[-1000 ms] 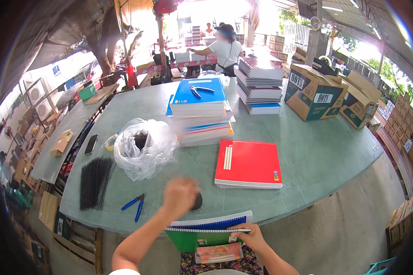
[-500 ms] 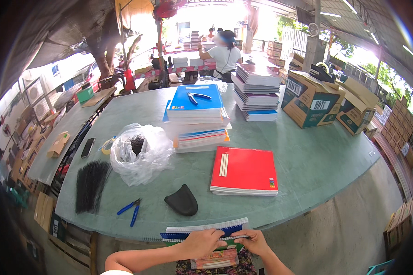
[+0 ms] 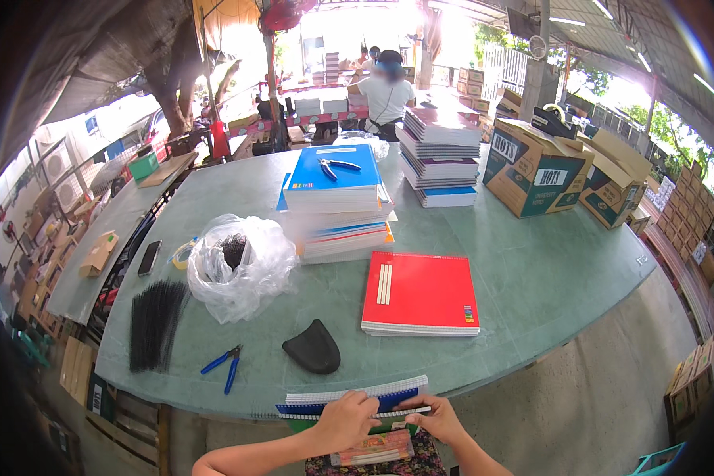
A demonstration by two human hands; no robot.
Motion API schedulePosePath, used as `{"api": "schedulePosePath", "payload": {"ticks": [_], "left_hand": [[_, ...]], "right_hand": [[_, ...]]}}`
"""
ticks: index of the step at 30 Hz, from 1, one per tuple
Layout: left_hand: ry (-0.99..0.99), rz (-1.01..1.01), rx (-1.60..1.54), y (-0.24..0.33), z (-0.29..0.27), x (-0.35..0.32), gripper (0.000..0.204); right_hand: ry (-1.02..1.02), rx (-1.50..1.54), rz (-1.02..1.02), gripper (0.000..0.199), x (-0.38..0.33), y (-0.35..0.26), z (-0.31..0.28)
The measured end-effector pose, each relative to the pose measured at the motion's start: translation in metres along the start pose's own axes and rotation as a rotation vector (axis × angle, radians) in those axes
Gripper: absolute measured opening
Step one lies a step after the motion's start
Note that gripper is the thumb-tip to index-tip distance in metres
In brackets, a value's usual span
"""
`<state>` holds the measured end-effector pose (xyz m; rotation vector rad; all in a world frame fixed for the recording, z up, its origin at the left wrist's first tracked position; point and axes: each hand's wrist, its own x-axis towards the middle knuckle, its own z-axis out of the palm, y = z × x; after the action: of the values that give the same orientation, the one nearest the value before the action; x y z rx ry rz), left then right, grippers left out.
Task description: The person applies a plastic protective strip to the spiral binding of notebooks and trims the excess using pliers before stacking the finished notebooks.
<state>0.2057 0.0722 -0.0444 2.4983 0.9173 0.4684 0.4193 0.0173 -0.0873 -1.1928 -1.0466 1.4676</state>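
Here at the near edge of the bench (image 3: pixel 531 293), the right hand (image 3: pixel 444 422) has its fingers pinched on the notebooks (image 3: pixel 305 410), the left hand (image 3: pixel 346 420) curling over them, its grip impossible to tell.

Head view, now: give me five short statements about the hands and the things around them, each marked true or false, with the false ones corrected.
1. The left hand and right hand are at the notebook by the near edge of the table. True.
2. The black pad lies on the red-topped stack. False: it lies on the table, left of the red-topped stack.
3. The plastic bag stands left of the blue-topped stack. True.
4. The phone lies inside the plastic bag. False: the phone lies on the table, left of it.
5. Blue-handled pliers lie left of the black pad. True.
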Motion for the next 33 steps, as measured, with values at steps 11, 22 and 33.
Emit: {"api": "schedulePosePath", "payload": {"ticks": [11, 22, 33], "left_hand": [[-0.054, 0.001, 0.035, -0.013, 0.01, -0.006, 0.022], [-0.058, -0.078, -0.099, 0.0, -0.002, 0.008, 0.028], [-0.081, -0.094, -0.068, 0.019, 0.005, 0.023, 0.036]], "right_hand": [[-0.013, -0.064, -0.054, 0.017, -0.003, 0.01, -0.004], [0.156, -0.066, -0.102, 0.016, -0.008, -0.002, -0.001], [0.249, 0.03, -0.05, 0.018, -0.017, 0.014, -0.006]]}}
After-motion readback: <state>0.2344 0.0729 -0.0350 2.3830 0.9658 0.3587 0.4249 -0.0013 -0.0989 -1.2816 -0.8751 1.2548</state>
